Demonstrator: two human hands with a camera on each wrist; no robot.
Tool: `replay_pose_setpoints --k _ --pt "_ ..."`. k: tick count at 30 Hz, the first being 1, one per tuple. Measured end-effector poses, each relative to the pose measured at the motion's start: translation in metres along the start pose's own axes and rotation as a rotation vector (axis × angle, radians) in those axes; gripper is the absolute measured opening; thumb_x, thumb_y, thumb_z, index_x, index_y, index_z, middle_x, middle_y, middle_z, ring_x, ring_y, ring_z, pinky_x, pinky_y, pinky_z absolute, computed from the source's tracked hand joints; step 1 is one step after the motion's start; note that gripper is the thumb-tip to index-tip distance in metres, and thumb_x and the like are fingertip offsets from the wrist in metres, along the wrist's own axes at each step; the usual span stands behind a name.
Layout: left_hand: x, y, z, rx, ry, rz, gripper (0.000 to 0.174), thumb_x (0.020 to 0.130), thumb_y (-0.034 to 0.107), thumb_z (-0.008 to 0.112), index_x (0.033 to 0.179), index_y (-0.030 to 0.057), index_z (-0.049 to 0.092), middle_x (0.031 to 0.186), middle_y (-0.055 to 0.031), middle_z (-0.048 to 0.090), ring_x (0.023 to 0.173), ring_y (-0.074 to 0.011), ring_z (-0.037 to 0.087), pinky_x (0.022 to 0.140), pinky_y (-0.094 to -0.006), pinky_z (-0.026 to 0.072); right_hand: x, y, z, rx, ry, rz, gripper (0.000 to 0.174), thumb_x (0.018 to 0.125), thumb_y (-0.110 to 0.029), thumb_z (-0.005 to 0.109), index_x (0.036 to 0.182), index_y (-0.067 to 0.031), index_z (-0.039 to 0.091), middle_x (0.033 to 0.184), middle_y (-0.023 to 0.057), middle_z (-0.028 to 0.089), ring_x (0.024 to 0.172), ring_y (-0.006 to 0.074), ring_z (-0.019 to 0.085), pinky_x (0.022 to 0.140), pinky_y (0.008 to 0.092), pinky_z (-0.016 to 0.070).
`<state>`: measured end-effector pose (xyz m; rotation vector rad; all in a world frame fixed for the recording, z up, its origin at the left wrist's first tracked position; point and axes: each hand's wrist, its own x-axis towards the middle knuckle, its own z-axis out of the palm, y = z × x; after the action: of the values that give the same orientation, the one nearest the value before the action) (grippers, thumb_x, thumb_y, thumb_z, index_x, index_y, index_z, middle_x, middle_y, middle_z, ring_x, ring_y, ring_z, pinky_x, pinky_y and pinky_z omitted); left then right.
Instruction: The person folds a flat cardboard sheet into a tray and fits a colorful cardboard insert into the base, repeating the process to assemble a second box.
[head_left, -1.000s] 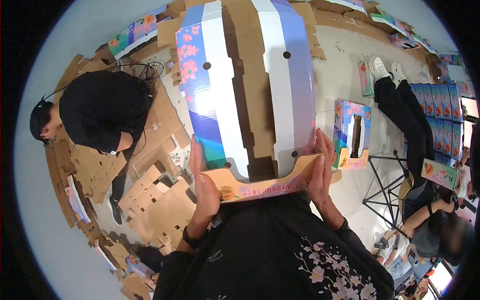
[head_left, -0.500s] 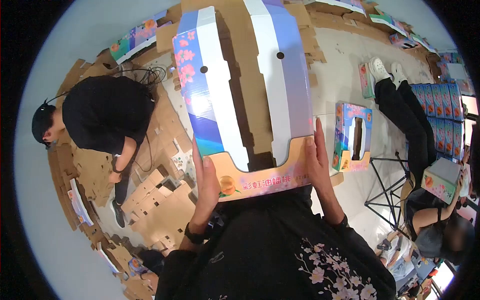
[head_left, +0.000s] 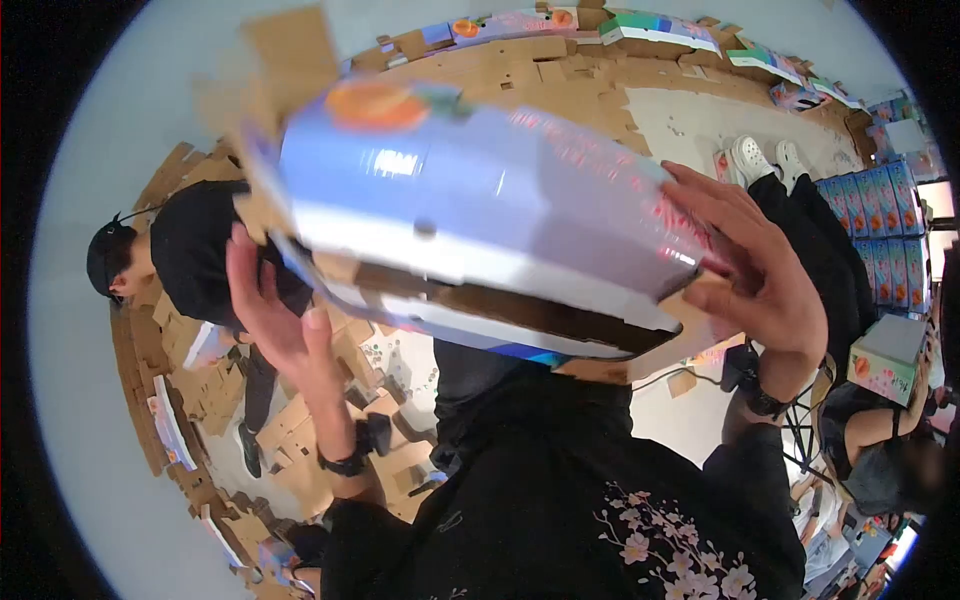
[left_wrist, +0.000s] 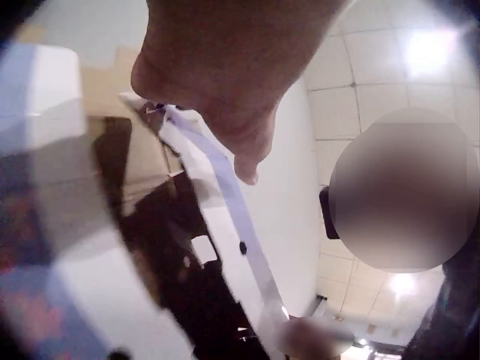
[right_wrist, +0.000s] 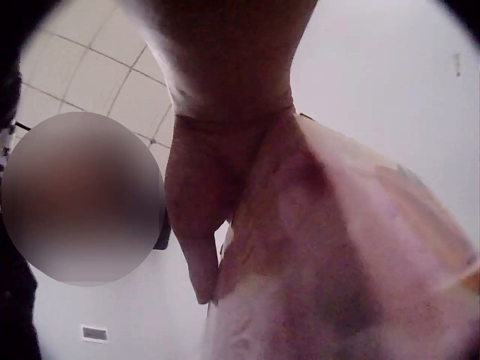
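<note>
A printed cardboard fruit carton (head_left: 480, 190), purple and white with a peach picture, is held tilted up in front of the body, blurred by motion. Its long slotted opening faces the wearer, and brown flaps (head_left: 290, 60) stick out at its left end. My right hand (head_left: 755, 265) grips the right end, fingers along the upper edge and thumb lower down. Beside the left end is my left hand (head_left: 280, 315), fingers extended and thumb up. The left wrist view shows the carton's dark slot (left_wrist: 180, 247) below the left hand (left_wrist: 225, 97), whose fingers are partly hidden.
A person in black (head_left: 205, 250) bends over flattened cardboard (head_left: 300, 440) at the left. To the right, another person holds a carton (head_left: 885, 360) near stacked blue boxes (head_left: 880, 225). More printed cartons (head_left: 660, 32) line the back wall.
The carton has turned from lengthwise to crosswise, its peach-printed side now upward. My right hand has shifted up around its right end; my left hand has moved left and opened out.
</note>
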<state>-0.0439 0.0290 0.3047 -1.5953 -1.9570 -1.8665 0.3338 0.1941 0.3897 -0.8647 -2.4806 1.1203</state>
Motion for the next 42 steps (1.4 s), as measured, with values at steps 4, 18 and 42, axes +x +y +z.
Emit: replay_pose_setpoints --k 4,18,42 --pt "0.007 0.004 -0.004 -0.041 -0.199 -0.215 0.075 0.093 0.043 0.070 0.145 -0.0059 0.047 0.142 -0.0158 0.054 0.130 -0.0224 0.051 0.109 -0.0357 0.0374 0.016 -0.018 -0.002 -0.202 -0.137 -0.100 0.073 0.072 -0.018 0.083 0.141 -0.0071 0.060 0.156 0.0226 0.044 0.143 0.0385 0.044 0.122 0.0553 0.0153" --pt "-0.022 0.034 0.007 -0.484 -0.272 -0.612 0.050 0.092 0.027 0.074 0.130 -0.0004 0.059 0.118 -0.0065 0.067 0.105 -0.0149 0.062 0.091 -0.0321 0.0520 0.025 0.018 -0.007 -0.037 -0.060 -0.132 0.072 0.073 -0.002 0.081 0.141 -0.0063 0.058 0.152 0.0159 0.050 0.137 0.0346 0.048 0.115 0.0421 0.0367" --pt "-0.030 -0.002 0.078 -1.921 0.085 -1.093 0.039 0.110 0.020 0.044 0.143 -0.0002 0.050 0.147 -0.0159 0.055 0.137 -0.0287 0.051 0.119 -0.0452 0.0401 0.045 0.054 0.097 -0.558 0.596 -0.353 0.061 0.061 -0.002 0.074 0.121 -0.0139 0.074 0.131 -0.0001 0.070 0.115 0.0249 0.065 0.097 0.0382 0.0508"
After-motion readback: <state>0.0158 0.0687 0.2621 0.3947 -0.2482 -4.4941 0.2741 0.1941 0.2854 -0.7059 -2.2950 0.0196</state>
